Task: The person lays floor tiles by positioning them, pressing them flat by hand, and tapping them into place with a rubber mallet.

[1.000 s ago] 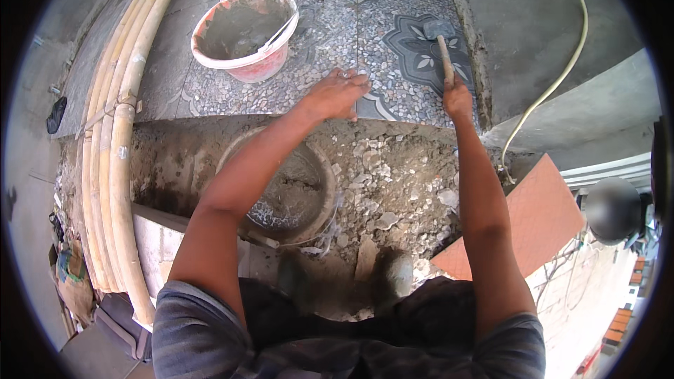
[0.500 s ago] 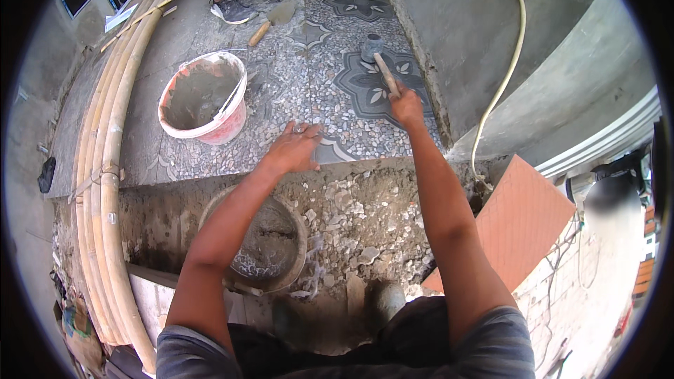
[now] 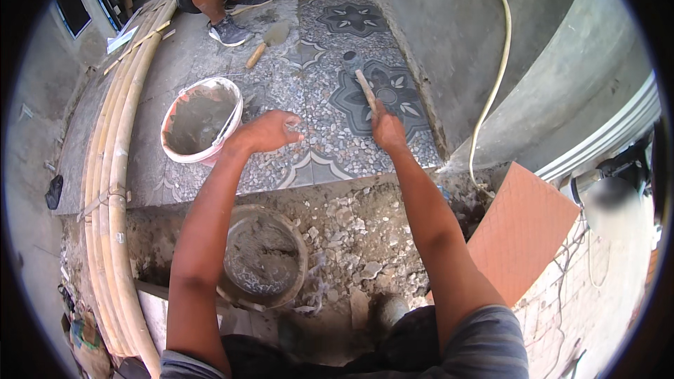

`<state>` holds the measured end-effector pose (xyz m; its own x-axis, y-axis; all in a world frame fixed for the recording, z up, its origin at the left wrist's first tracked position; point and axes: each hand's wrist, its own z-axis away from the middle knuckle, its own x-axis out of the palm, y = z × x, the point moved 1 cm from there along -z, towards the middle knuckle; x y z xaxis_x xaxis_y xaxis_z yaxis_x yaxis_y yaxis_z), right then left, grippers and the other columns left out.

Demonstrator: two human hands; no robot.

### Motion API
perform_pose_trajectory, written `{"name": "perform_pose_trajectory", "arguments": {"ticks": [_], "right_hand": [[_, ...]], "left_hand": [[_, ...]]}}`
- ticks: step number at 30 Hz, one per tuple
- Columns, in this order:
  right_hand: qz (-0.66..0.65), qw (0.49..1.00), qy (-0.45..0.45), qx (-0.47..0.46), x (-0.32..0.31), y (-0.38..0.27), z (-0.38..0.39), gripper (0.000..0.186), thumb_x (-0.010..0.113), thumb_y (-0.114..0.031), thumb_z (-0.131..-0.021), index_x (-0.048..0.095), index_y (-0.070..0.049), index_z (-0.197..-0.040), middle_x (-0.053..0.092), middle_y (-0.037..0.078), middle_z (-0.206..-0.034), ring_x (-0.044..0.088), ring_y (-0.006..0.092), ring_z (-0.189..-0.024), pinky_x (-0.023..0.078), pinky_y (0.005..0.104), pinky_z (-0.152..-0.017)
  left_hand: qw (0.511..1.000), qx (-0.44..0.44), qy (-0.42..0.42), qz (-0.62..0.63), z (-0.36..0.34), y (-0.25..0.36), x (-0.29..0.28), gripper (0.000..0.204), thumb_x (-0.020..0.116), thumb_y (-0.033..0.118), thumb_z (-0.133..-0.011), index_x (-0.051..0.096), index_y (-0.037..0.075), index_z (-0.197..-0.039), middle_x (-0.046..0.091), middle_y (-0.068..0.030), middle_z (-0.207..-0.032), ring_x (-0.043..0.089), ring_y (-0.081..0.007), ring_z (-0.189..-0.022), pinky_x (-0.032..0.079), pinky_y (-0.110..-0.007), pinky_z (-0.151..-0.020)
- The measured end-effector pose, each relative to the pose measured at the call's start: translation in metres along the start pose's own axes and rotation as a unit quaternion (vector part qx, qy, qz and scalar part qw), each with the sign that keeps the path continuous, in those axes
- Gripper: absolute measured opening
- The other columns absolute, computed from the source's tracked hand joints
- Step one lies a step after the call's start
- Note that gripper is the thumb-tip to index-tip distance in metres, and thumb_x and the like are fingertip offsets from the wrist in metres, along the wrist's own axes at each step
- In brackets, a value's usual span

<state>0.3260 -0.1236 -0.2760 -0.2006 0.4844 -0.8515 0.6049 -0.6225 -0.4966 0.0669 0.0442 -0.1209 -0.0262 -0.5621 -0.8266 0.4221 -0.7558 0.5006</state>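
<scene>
On the left stands a round, white-rimmed, reddish plastic bucket (image 3: 181, 156); just right, our left hand (image 3: 267, 131) has half-curled fingers, seemingly empty. Farther right, our right hand (image 3: 389, 128) grips a wooden-handled, grey-headed mallet (image 3: 364, 87) over grey flower-patterned tiles (image 3: 403, 95): we're likely tapping, next needing a level stroke.

I see a pebble-patterned tiled floor (image 3: 277, 168) bearing a bucket (image 3: 170, 118) of grey mortar, a wooden-handled trowel (image 3: 257, 55) beyond it, and bamboo poles (image 3: 119, 140) at left.
</scene>
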Motion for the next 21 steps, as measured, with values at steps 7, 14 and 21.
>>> {"name": "perform_pose_trajectory", "arguments": {"ticks": [7,14,21], "right_hand": [[0.024,0.999,0.025,0.016,-0.017,0.011,-0.043,0.053,0.054,-0.028,-0.096,0.044,-0.007,-0.143,0.069,0.025,-0.106,0.068,0.0444,-0.097,0.052,0.0554,-0.086],[-0.044,0.994,0.079,0.060,0.019,0.005,-0.051,0.048,0.060,-0.017,-0.088,0.048,0.003,-0.130,0.069,0.025,-0.106,0.067,0.0430,-0.098,0.052,0.0538,-0.087],[-0.094,0.989,0.094,-0.064,0.064,-0.008,-0.023,0.073,0.062,-0.002,-0.079,0.036,0.002,-0.148,0.047,0.024,-0.144,0.047,0.0379,-0.132,0.042,0.0479,-0.107]], "left_hand": [[0.988,0.021,-0.003,-0.155,0.010,-0.012,0.039,0.063,0.068,0.037,-0.091,0.048,0.006,-0.143,0.045,-0.0193,-0.150,0.047,-0.0353,-0.135,0.040,-0.044,-0.111],[0.984,0.096,0.057,-0.141,-0.003,-0.012,0.134,0.075,0.069,0.042,-0.089,0.036,0.011,-0.150,0.026,-0.0153,-0.161,0.028,-0.0367,-0.147,0.024,-0.052,-0.120],[0.982,0.093,0.059,-0.155,-0.026,-0.009,0.159,0.077,0.065,0.049,-0.091,0.036,0.011,-0.151,0.024,-0.0153,-0.162,0.023,-0.0359,-0.149,0.019,-0.051,-0.122]]}}
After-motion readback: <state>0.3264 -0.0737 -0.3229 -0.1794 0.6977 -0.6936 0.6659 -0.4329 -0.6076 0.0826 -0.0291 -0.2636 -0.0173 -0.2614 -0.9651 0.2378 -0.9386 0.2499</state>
